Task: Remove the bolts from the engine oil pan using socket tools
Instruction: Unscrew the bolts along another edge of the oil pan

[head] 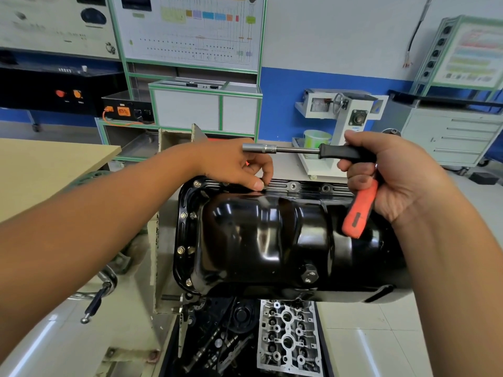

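The glossy black oil pan [261, 240] sits bolted upward on the engine in the middle of the view. Several bolts [183, 215] stand along its left flange, and empty holes [293, 185] show along the far flange. My left hand [239, 165] reaches over the far flange and pinches a bolt [262, 183] between thumb and fingertips. My right hand [386, 175] grips a socket tool by its black handle [345, 152]; its steel socket [258, 148] points left above my left hand, and an orange grip [359, 210] hangs down from the same fist.
A drain plug [309, 273] sits on the pan's near wall. Below the engine lie a cylinder head [288, 338] and loose parts in a tray. A crank handle [95, 303] juts out at lower left. A wooden table [40, 170] stands to the left, cabinets and training boards behind.
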Demonstrator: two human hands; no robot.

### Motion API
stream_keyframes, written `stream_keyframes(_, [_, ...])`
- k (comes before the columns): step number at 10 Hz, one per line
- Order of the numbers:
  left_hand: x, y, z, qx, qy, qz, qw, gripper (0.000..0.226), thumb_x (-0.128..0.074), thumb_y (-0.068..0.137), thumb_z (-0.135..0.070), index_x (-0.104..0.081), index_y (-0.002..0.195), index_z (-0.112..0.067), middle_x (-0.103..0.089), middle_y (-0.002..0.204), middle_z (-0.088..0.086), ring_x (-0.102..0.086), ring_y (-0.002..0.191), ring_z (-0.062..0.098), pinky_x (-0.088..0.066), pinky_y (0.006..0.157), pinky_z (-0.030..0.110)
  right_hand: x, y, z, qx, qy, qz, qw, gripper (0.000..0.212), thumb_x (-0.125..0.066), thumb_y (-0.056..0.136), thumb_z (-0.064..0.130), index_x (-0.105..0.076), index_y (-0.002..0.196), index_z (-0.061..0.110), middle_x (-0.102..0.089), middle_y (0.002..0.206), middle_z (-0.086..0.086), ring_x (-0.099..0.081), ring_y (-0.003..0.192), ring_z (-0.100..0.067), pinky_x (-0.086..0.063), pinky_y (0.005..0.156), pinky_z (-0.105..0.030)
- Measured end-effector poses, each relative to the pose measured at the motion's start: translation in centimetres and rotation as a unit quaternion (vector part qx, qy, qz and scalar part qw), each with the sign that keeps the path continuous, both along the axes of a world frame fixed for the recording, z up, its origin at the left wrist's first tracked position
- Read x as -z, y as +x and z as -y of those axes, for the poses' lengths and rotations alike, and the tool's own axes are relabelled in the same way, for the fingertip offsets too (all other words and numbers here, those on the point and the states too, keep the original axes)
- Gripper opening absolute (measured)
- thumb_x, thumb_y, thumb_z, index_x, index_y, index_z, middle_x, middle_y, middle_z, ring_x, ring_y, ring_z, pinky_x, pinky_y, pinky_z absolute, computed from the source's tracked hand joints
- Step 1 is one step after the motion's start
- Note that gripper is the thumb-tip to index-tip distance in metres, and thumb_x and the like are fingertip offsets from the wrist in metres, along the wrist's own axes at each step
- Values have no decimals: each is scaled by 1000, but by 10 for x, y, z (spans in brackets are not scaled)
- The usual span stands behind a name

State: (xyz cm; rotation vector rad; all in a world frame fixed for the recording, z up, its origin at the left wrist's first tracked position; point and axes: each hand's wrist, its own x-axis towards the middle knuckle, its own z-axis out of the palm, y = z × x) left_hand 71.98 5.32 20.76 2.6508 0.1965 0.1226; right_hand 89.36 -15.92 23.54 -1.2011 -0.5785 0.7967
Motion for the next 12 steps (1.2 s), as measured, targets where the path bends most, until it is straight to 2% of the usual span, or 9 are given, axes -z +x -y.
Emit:
stream_keyframes(1, [-2, -2, 0, 0, -12, -7, 1000, 10, -70, 97, -26, -71, 103, -34, -48, 67, 0, -46, 63, 17, -47, 77, 42, 0, 0, 0, 3, 1, 0, 1000, 17, -66, 95, 15, -54, 86, 8, -56, 59, -14, -35, 34, -6, -30, 31, -16])
stream_keyframes(2, [-6, -1, 1, -14, -1, -39, 999, 18, -61, 102, -32, -74, 111, -42, -71, 104, 0, -64, 98, 22, -48, 98, 41, 0, -1, 0, 4, 2, 1, 1000, 17, -66, 95, 15, -53, 87, 8, -56, 59, -14, -34, 33, -6, -30, 31, -16])
stream_keyframes(4, [-1, 0, -1, -4, -5, -12, 1000, 14, -72, 96, -22, -65, 96, -34, -40, 65, -4, -39, 58, 10, -39, 66, 31, 0, -1, 0, 1, 2, -5, 1000, 17, -66, 96, 15, -52, 87, 9, -56, 60, -13, -34, 34, -6, -29, 31, -15])
stream_keyframes(6, [-3, -2, -1, -7, -17, -32, 999, 16, -65, 101, -25, -75, 109, -34, -72, 97, -8, -64, 90, 15, -48, 86, 23, -1, -2, 1, 4, 6, -4, 1000, 17, -66, 96, 14, -52, 86, 9, -56, 60, -14, -35, 34, -6, -30, 31, -16])
stream_keyframes(7, [0, 0, -3, -7, -9, -16, 1000, 9, -70, 97, -23, -71, 102, -31, -48, 69, 4, -44, 61, 14, -41, 67, 27, -1, -2, 1, 3, 8, -3, 1000, 17, -66, 96, 14, -52, 86, 9, -56, 59, -14, -35, 33, -6, -29, 31, -16])
stream_keyframes(8, [1, -3, -2, -2, -34, -7, 999, 9, -72, 94, -32, -69, 103, -34, -40, 66, 1, -41, 60, 14, -38, 69, 30, -1, -1, 1, 0, 7, -3, 1000, 18, -66, 96, 15, -52, 85, 9, -56, 60, -14, -34, 34, -6, -30, 31, -16])
stream_keyframes(10, [-3, -4, -3, -33, -1, -48, 998, 15, -64, 97, -43, -75, 109, -44, -72, 110, -14, -65, 106, 16, -46, 106, 39, 0, -1, 1, 3, 8, -2, 1000, 18, -67, 95, 15, -52, 86, 8, -56, 59, -14, -35, 34, -6, -30, 31, -16])
stream_keyframes(11, [3, -4, -3, -26, -14, -20, 999, 9, -68, 98, -32, -72, 104, -37, -58, 78, 12, -52, 69, 23, -46, 79, 38, 0, 0, 1, 4, 8, -2, 1000, 18, -67, 95, 15, -52, 87, 9, -56, 60, -14, -35, 34, -6, -30, 31, -17])
stream_keyframes(12, [3, -6, 0, -23, -34, -9, 999, 11, -70, 96, -34, -70, 107, -36, -42, 70, 6, -42, 64, 23, -40, 73, 37, 0, 0, 1, 5, 10, -1, 1000, 18, -67, 95, 15, -53, 86, 8, -56, 59, -14, -35, 33, -6, -30, 31, -16])
